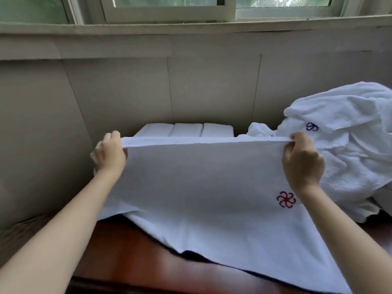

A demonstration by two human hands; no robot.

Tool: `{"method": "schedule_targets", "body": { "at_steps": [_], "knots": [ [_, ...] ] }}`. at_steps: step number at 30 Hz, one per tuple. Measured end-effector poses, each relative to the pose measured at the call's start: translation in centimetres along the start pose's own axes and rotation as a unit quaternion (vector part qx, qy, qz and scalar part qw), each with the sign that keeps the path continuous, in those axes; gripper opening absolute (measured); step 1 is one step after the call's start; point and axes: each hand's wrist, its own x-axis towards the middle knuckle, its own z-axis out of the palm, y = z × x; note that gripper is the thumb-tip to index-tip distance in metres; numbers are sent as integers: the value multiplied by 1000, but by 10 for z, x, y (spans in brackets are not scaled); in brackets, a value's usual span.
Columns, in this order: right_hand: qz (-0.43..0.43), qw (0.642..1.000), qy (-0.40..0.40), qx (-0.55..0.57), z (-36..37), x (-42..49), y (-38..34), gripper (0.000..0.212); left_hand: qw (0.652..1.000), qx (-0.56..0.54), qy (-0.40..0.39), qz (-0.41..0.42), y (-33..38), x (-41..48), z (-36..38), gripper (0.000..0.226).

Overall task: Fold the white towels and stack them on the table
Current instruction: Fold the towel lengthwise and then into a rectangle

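A white towel (201, 179) with a red embroidered mark is stretched between my hands above the dark wooden table (131, 257). My left hand (109, 154) grips its upper left corner and my right hand (302, 161) pinches its upper right corner. The top edge is held taut and level. The towel's lower part drapes onto the table toward me. Behind it, folded white towels (184, 130) lie side by side against the wall.
A loose heap of unfolded white towels (347, 141), one with a blue mark, fills the table's right side. A beige panelled wall (191, 85) and a window sill stand right behind the table. A brown seat shows at lower left.
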Motion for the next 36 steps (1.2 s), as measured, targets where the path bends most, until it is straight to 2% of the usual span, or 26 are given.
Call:
{"method": "schedule_targets", "body": {
  "at_steps": [1, 3, 5, 7, 9, 11, 15, 17, 19, 21, 23, 24, 25, 27, 29, 30, 32, 34, 36],
  "knots": [
    [-8, 1000, 22, 11, -6, -7, -1, 14, 1000, -24, 7, -11, -5, -6, -5, 25],
    [-16, 1000, -13, 16, -14, -32, 1, 14, 999, -23, -46, 3, -17, -25, -9, 39],
    [9, 988, -151, -14, -16, -66, 13, 14, 990, 1, -136, 24, -31, -53, -5, 50],
    [35, 937, -336, -90, -16, -104, 28, 14, 972, -1, -233, -4, -47, -82, 3, 62],
    [17, 899, -422, -113, -17, -131, 38, 11, 946, -8, -323, -30, -58, -106, 9, 69],
    [22, 906, -417, -77, -23, -140, 38, 5, 934, -21, -352, -51, -63, -120, 12, 67],
    [23, 907, -411, -87, -38, -142, 36, 5, 936, -25, -342, -84, -56, -127, 7, 65],
    [6, 901, -421, -102, -48, -143, 37, 7, 943, -54, -310, -105, -50, -128, 2, 63],
    [-17, 891, -439, -114, -57, -144, 43, 12, 962, -103, -224, -120, -44, -127, -4, 61],
    [-45, 880, -458, -122, -66, -141, 53, 18, 977, -158, -106, -95, -40, -124, -8, 60],
    [-53, 873, -467, -127, -75, -136, 64, 25, 974, -220, -5, -53, -35, -118, -10, 53],
    [-47, 873, -467, -133, -79, -134, 67, 26, 970, -240, 6, -44, -31, -114, -8, 50],
    [-37, 871, -468, -144, -83, -131, 69, 24, 966, -255, -14, -45, -28, -110, -6, 48],
    [-7, 869, -465, -170, -85, -128, 66, 19, 951, -270, -137, -54, -23, -103, 3, 45],
    [24, 868, -458, -189, -81, -127, 56, 18, 929, -206, -305, -31, -23, -104, 13, 44],
    [35, 870, -452, -192, -77, -127, 49, 19, 924, -139, -357, -2, -25, -106, 18, 43],
    [46, 877, -445, -177, -67, -130, 36, 26, 933, -24, -358, 35, -26, -109, 24, 39],
    [44, 878, -443, -174, -59, -134, 27, 29, 945, 22, -324, 25, -26, -112, 24, 33],
    [71, 890, -426, -146, -55, -136, 25, 25, 944, 31, -327, 8, -30, -113, 20, 31]
  ]
}}
